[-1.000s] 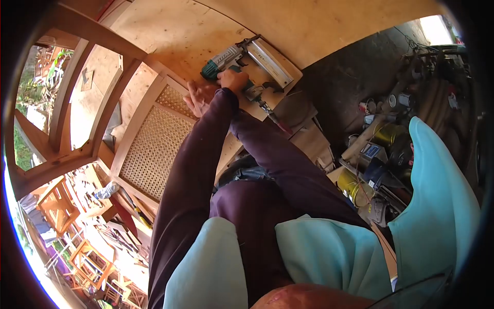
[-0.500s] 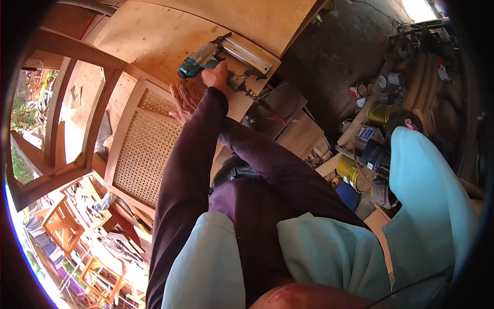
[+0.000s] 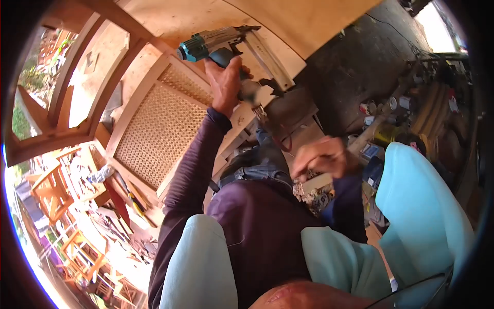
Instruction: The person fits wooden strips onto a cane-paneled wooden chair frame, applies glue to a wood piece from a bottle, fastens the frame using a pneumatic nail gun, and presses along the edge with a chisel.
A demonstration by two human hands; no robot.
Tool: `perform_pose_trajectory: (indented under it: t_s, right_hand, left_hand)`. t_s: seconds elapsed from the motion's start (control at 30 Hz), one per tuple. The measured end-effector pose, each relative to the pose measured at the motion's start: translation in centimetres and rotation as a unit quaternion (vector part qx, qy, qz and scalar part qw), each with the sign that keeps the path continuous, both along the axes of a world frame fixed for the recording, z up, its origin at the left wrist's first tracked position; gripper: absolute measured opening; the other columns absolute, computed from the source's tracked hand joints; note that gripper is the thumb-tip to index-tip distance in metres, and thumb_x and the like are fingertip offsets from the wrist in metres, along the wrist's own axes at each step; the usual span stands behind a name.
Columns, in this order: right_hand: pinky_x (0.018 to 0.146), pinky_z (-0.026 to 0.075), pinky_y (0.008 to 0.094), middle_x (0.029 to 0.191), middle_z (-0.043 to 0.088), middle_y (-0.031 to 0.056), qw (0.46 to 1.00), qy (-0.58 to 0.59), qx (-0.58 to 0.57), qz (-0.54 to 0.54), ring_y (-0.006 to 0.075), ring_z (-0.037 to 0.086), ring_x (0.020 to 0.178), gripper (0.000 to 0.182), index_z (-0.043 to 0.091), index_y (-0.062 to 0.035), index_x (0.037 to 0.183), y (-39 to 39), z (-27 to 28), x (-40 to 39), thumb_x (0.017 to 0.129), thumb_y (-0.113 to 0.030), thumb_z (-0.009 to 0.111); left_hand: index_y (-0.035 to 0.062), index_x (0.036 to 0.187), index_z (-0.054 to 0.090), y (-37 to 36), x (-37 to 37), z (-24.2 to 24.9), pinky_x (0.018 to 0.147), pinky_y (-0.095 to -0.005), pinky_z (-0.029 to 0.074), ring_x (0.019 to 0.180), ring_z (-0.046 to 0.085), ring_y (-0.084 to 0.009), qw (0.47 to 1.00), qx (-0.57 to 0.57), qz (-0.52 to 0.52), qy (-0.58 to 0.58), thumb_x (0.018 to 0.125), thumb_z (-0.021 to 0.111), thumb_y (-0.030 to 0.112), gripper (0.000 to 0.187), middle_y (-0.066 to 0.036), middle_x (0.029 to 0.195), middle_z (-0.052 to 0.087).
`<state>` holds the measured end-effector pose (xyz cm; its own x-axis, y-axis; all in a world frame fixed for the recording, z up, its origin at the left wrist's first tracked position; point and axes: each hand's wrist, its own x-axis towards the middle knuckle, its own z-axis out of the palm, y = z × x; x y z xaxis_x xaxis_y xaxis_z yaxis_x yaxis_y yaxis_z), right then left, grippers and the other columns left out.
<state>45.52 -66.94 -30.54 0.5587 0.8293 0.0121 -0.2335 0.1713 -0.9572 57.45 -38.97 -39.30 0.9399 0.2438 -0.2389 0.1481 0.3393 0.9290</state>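
Observation:
My left hand (image 3: 226, 85) is wrapped around the grip of a teal and silver nail gun (image 3: 206, 44), whose long magazine (image 3: 270, 62) slants toward the board's edge. The gun is over the wooden worktop, just past the upper end of a wooden frame with a woven cane panel (image 3: 154, 129). My right hand (image 3: 321, 157) is apart from the gun and the panel, in front of my body on the right. Its fingers look bent but are smeared by motion. I cannot make out whether anything is in them.
A curved wooden chair frame (image 3: 98, 110) stands at the left beside the panel. Plywood (image 3: 309, 20) lies at the top. Cans (image 3: 406, 103) and planks (image 3: 432, 110) crowd the floor on the right. Tools and wooden chairs (image 3: 85, 252) lie at the lower left.
My right hand has left the edge of the cane panel and drawn back toward my body, to the right. My left hand keeps hold of the nail gun. The view has shifted a little.

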Motion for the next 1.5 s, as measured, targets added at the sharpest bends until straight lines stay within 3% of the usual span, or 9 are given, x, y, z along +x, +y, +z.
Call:
perform_pose_trajectory:
  t_s: [0.07,0.17,0.2,0.3,0.33,0.53,0.8,1.13,1.5]
  right_hand:
    - [0.058,0.049,0.0288,0.084,0.069,0.0172,0.962,-0.018,0.074,-0.264,0.0155,0.061,0.063,0.042,0.067,0.0003,0.097,-1.1,-1.6,1.7,0.117,-0.030,0.046]
    - [0.067,0.046,0.0252,0.092,0.067,0.0044,0.846,-0.187,-0.168,-0.470,0.0079,0.059,0.072,0.031,0.066,-0.0024,0.107,2.2,-3.9,8.4,0.117,-0.025,0.046]
    - [0.070,0.049,0.0267,0.094,0.069,0.0037,0.836,-0.217,-0.145,-0.483,0.0089,0.062,0.077,0.026,0.066,-0.0027,0.112,4.9,-6.8,10.7,0.114,-0.025,0.054]
    - [0.082,0.056,0.0430,0.107,0.064,0.0203,0.799,-0.361,-0.181,-0.445,0.0371,0.066,0.091,0.036,0.062,-0.0026,0.123,16.2,-12.7,15.4,0.105,-0.033,0.066]
    - [0.084,0.056,0.0480,0.109,0.061,0.0233,0.700,-0.515,-0.222,-0.443,0.0394,0.066,0.099,0.051,0.058,0.0018,0.129,20.2,-16.4,17.0,0.104,-0.043,0.065]
    - [0.080,0.059,0.0516,0.112,0.063,0.0264,0.729,-0.523,-0.354,-0.264,0.0392,0.068,0.103,0.064,0.051,0.0078,0.133,31.3,-18.1,16.1,0.103,-0.047,0.063]
    - [0.065,0.062,0.0484,0.097,0.069,0.0211,0.736,-0.490,-0.348,-0.311,0.0401,0.074,0.079,0.045,0.052,0.0027,0.122,32.9,-20.8,16.8,0.104,-0.037,0.062]
    - [0.065,0.059,0.0529,0.099,0.069,0.0192,0.778,-0.436,-0.333,-0.304,0.0393,0.073,0.078,0.036,0.056,-0.0034,0.112,32.8,-20.7,17.4,0.102,-0.037,0.062]
    - [0.079,0.058,0.0554,0.111,0.068,0.0196,0.789,-0.413,-0.368,-0.268,0.0406,0.072,0.096,0.045,0.054,-0.0011,0.123,32.9,-21.0,17.1,0.101,-0.040,0.060]
  left_hand:
    - [-0.0014,0.123,0.049,1.7,-2.4,3.5,0.054,-0.0358,0.060,0.065,0.066,-0.0206,0.996,0.023,0.045,-0.075,0.095,0.068,0.002,0.034,-0.016,0.103,0.068]
    - [-0.0026,0.122,0.055,6.1,-5.2,8.0,0.055,-0.0334,0.059,0.064,0.066,-0.0182,0.990,0.107,0.074,-0.055,0.098,0.066,0.002,0.027,-0.018,0.115,0.074]
    - [-0.0027,0.121,0.059,7.7,-5.9,9.4,0.055,-0.0320,0.058,0.064,0.066,-0.0172,0.985,0.130,0.078,-0.083,0.099,0.068,0.005,0.025,-0.017,0.116,0.075]
    - [-0.0013,0.122,0.059,11.9,-7.7,12.0,0.053,-0.0303,0.057,0.061,0.066,-0.0157,0.956,0.255,0.112,-0.090,0.103,0.071,0.011,0.026,-0.015,0.112,0.075]
    - [-0.0006,0.122,0.058,12.6,-8.4,13.1,0.053,-0.0301,0.056,0.061,0.066,-0.0157,0.944,0.292,0.130,-0.077,0.103,0.071,0.010,0.025,-0.014,0.108,0.075]
    - [-0.0019,0.134,0.049,15.9,-11.6,14.6,0.050,-0.0294,0.052,0.055,0.065,-0.0144,0.864,0.481,0.151,0.014,0.099,0.070,0.006,0.042,-0.009,0.079,0.066]
    - [0.0009,0.126,0.053,16.3,-11.8,12.5,0.052,-0.0278,0.052,0.055,0.065,-0.0134,0.883,0.454,0.114,0.037,0.102,0.068,0.010,0.030,-0.007,0.077,0.069]
    - [0.0017,0.129,0.051,17.2,-7.2,9.3,0.052,-0.0283,0.054,0.060,0.066,-0.0129,0.893,0.444,0.053,0.056,0.100,0.069,0.010,0.036,-0.007,0.078,0.068]
    - [0.0001,0.127,0.049,16.8,-5.8,6.9,0.051,-0.0296,0.053,0.058,0.066,-0.0148,0.855,0.518,-0.006,0.041,0.098,0.070,0.010,0.037,-0.009,0.077,0.067]
